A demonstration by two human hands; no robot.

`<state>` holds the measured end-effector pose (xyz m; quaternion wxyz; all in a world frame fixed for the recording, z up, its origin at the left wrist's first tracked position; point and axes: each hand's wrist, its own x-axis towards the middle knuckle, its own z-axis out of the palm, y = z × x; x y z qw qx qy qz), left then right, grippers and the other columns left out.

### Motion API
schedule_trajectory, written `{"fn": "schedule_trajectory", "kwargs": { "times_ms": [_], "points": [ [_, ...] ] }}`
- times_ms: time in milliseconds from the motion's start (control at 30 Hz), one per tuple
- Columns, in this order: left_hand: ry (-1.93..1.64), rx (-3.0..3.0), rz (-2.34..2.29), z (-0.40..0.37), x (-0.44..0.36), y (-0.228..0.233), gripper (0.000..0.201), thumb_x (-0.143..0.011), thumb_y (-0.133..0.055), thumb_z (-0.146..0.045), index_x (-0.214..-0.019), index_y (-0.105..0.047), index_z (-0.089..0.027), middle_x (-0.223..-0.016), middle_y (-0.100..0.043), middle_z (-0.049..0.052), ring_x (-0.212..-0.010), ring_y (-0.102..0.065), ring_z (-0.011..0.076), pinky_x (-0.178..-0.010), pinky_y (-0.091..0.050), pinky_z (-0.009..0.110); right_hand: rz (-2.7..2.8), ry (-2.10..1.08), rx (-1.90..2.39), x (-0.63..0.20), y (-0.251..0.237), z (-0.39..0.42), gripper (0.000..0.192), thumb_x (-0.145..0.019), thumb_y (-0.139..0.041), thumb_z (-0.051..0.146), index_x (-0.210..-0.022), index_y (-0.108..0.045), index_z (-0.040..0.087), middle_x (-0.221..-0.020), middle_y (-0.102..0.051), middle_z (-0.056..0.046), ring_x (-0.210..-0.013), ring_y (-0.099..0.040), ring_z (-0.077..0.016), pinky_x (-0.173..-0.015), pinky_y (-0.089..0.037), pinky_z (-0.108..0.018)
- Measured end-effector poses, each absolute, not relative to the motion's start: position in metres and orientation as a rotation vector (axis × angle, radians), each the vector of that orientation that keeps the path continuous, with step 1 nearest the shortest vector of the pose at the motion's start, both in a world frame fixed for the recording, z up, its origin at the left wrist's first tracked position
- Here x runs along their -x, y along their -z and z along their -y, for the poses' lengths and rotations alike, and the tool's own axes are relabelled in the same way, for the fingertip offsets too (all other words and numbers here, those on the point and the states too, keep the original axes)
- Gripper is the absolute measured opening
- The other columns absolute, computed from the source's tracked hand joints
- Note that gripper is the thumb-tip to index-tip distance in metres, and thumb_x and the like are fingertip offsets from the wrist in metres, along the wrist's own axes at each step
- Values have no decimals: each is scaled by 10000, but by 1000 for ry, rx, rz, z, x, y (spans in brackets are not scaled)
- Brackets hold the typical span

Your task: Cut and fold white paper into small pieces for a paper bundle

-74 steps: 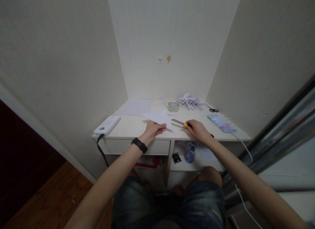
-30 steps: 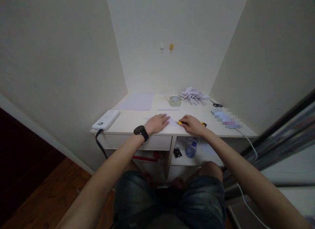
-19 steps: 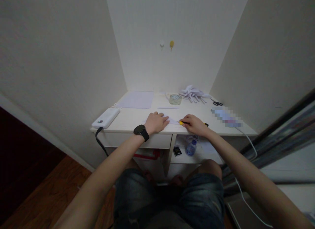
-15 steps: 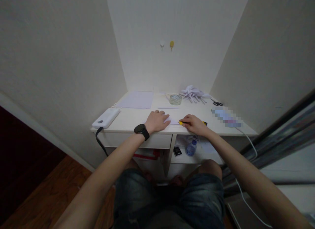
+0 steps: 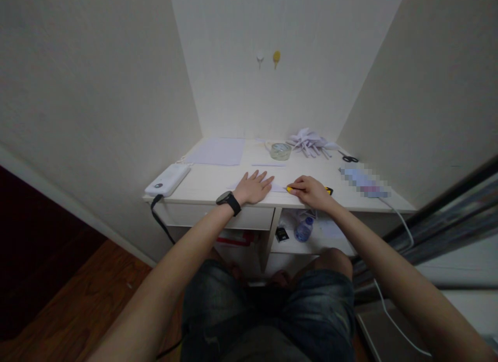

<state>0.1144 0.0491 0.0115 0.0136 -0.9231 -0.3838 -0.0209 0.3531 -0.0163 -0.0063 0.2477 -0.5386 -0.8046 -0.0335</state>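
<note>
My left hand [image 5: 254,187] lies flat with its fingers spread, pressing a folded piece of white paper [image 5: 278,188] onto the desk [image 5: 218,181] near the front edge. A watch with a black strap is on that wrist. My right hand [image 5: 309,191] is closed round a yellow and black utility knife [image 5: 329,191]. The knife's front end is at the paper's right tip, and its back end sticks out behind the hand. Part of the paper is hidden under my left hand.
Behind my hands are a thin paper strip [image 5: 268,165], a roll of clear tape [image 5: 280,152], a white paper sheet [image 5: 216,151] and a pile of folded paper [image 5: 310,142]. Scissors [image 5: 350,158] and a blurred-out device [image 5: 365,182] lie right, a white box [image 5: 168,180] left. A bottle [image 5: 303,231] stands below.
The fingers of my left hand have spread wider on the paper. My right hand still grips the knife at the paper's tip. The camera view has shifted slightly.
</note>
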Motion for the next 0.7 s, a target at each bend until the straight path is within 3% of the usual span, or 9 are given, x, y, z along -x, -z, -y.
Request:
{"fn": "schedule_trajectory", "kwargs": {
  "times_ms": [200, 400, 700],
  "points": [
    [55, 2891, 1209, -48, -115, -14, 584, -1007, -153, -467, -1550, -260, -282, -1627, -217, 51, -1494, -193, 313, -1177, -158, 580, 2206, 79, 1462, -355, 7, 12, 281, -914, -564, 298, -1093, -768, 229, -973, -696, -100, -880, -616, -233, -794, -463, -340],
    [50, 2888, 1195, -49, -115, -12, 585, -1007, -145, -469, -1553, -250, -284, -1628, -217, 51, -1490, -204, 317, -1173, -160, 585, 2199, 63, 1459, -357, 10, 11, 307, -910, -572, 305, -1110, -761, 167, -948, -676, -122, -862, -601, -236, -773, -457, -343],
    [40, 2896, 1207, -51, -116, -11, 590, -1008, -133, -474, -1555, -244, -284, -1631, -204, 45, -1494, -192, 313, -1177, -146, 592, 2215, 20, 1434, -362, 7, 9, 275, -902, -592, 324, -1091, -771, 234, -916, -660, -89, -858, -591, -223, -779, -455, -339]
  ]
}}
